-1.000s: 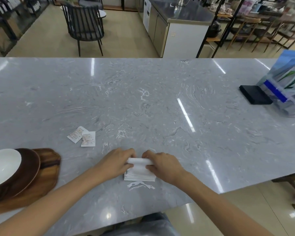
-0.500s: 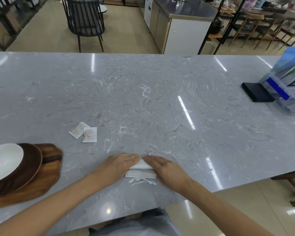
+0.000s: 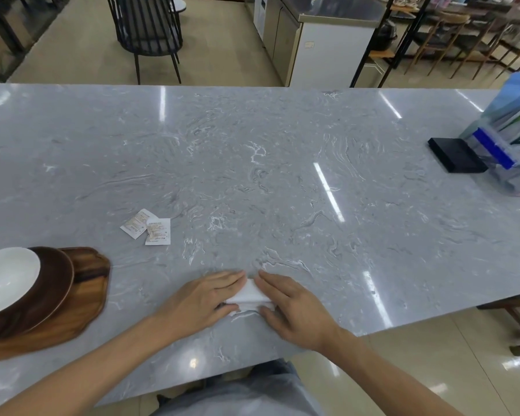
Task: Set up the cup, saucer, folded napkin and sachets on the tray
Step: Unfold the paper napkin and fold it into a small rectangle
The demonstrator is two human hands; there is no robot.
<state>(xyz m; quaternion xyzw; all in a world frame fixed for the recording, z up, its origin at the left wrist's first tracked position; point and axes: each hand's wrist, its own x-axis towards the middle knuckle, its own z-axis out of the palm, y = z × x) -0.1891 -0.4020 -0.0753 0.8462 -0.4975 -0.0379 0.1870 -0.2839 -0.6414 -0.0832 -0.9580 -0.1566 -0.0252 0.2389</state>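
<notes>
A white folded napkin [image 3: 248, 295] lies on the grey marble counter near its front edge. My left hand [image 3: 206, 300] and my right hand [image 3: 294, 310] press flat on it from either side, fingertips almost meeting over it, so only a wedge of the napkin shows. Two white sachets [image 3: 147, 227] lie side by side on the counter to the far left of the hands. At the left edge a wooden tray [image 3: 84, 298] carries a dark brown saucer [image 3: 54, 283] with a white cup [image 3: 6, 277] on it, partly cut off by the frame.
A black flat box [image 3: 457, 154] and a clear stand of leaflets [image 3: 511, 139] sit at the far right of the counter [image 3: 282, 175]. Beyond the counter stand a black chair [image 3: 146, 28] and a steel cabinet [image 3: 318, 34].
Both hands have gone from pinching the napkin's folded edge to lying flat on it. The napkin now looks flatter and narrower. The camera has tilted slightly.
</notes>
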